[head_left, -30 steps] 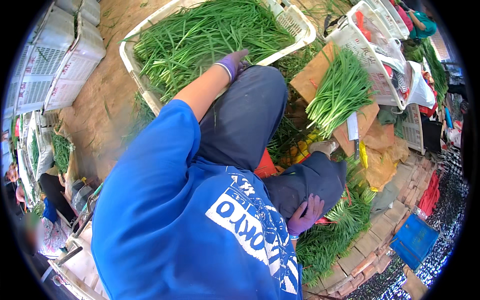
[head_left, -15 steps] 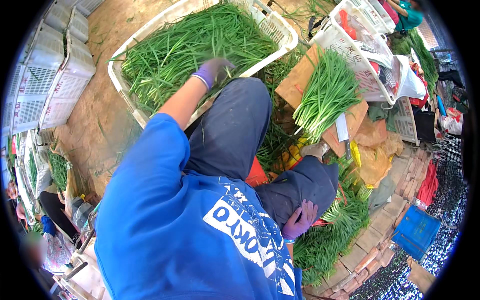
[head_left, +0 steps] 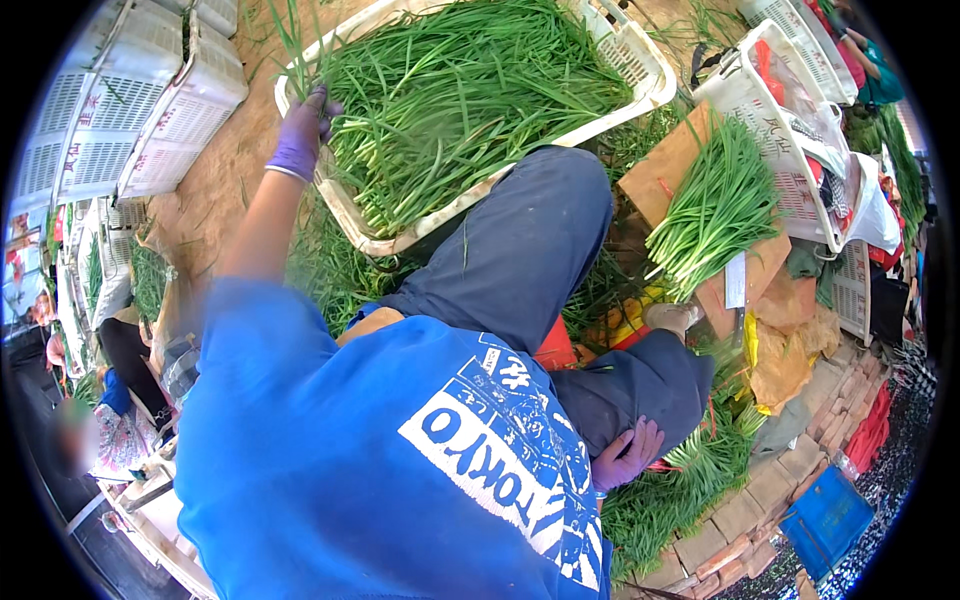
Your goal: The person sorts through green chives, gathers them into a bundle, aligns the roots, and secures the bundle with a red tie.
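My left hand (head_left: 308, 122), in a purple glove, is closed round a few green chives (head_left: 290, 42) whose leaves stick up beyond the fingers. It is at the left rim of a white plastic crate (head_left: 372, 246) heaped with loose chives (head_left: 470, 95). My right hand (head_left: 628, 456), also gloved in purple, lies against my bent knee, fingers stretched out and holding nothing. To the right, a large sorted bunch of chives (head_left: 712, 205) rests on a wooden board (head_left: 655, 185), beside a broad-bladed knife (head_left: 736, 282). The knife's handle is hard to make out.
More chives (head_left: 680, 500) lie beside my right hand, next to a brick edge (head_left: 775, 490). A white crate with bags (head_left: 795, 150) stands beyond the board. Stacked white crates (head_left: 190, 110) are at the far left. A blue plastic container (head_left: 826, 522) sits at lower right. Other people are at the edges.
My left hand has moved from over the chives at the crate's near side to its left rim, and chives now show in its grip. My right hand stays on the knee; the view has shifted.
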Available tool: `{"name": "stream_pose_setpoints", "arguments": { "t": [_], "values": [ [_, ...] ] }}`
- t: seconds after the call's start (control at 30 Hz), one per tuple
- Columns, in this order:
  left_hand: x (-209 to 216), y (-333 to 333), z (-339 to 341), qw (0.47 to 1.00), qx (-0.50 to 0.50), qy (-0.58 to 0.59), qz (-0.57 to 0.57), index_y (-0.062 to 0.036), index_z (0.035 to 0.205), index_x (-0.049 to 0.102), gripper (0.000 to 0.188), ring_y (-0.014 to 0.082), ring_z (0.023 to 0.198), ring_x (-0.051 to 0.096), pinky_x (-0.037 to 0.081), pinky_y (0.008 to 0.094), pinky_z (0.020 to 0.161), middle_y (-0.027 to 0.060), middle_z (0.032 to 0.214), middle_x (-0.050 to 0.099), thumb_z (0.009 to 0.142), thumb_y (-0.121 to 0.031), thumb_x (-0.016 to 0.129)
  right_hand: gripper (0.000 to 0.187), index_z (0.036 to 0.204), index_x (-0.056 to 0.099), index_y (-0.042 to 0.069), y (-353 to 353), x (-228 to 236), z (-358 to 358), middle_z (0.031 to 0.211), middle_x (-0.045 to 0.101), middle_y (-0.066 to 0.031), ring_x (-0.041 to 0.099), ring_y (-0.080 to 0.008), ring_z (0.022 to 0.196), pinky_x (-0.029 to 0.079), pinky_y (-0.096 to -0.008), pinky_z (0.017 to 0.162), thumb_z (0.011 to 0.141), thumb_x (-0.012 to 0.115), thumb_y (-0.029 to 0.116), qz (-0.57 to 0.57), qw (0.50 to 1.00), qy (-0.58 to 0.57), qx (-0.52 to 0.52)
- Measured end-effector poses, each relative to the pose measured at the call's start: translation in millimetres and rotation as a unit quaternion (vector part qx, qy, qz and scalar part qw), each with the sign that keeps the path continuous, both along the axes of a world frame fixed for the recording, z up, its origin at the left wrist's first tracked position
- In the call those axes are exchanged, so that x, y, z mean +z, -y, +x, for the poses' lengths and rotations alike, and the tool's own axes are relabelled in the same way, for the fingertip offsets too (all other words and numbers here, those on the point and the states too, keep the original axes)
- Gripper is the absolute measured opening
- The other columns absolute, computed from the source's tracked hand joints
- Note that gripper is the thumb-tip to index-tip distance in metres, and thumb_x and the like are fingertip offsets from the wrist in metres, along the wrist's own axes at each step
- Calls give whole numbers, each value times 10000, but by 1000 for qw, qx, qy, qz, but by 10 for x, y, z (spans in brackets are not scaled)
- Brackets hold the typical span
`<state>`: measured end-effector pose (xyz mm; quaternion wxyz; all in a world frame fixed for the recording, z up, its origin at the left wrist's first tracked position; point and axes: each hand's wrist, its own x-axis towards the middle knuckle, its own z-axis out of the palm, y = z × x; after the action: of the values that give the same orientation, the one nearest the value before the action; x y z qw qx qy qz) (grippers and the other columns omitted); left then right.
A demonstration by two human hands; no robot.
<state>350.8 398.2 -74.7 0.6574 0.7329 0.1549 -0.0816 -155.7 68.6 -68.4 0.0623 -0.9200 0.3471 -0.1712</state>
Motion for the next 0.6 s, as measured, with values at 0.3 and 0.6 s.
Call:
{"name": "stream_pose_setpoints", "arguments": {
  "t": [0.3, 0.6],
  "values": [
    [-651, 403, 22, 914, -48, -47, 400, 74, 1127, 444, 783, 276, 874, 568, 430, 345, 784, 196, 946, 592, 618, -464, 696, 247, 1026, 590, 3, -6, 46, 42, 1107, 549, -135, 412, -362, 1131, 309, -454, 952, 831, 472, 99, 15, 1000, 2, -14],
    [-835, 142, 120, 988, -43, -45, 138, 24, 1082, 494, 479, 126, 525, 454, 386, 264, 479, 72, 752, 572, 671, -143, 673, 251, 1028, 581, 9, -42, 42, 32, 1113, 552, -117, 411, -370, 1130, 304, -456, 958, 827, 468, 108, 27, 999, 5, -26]
  ]
}}
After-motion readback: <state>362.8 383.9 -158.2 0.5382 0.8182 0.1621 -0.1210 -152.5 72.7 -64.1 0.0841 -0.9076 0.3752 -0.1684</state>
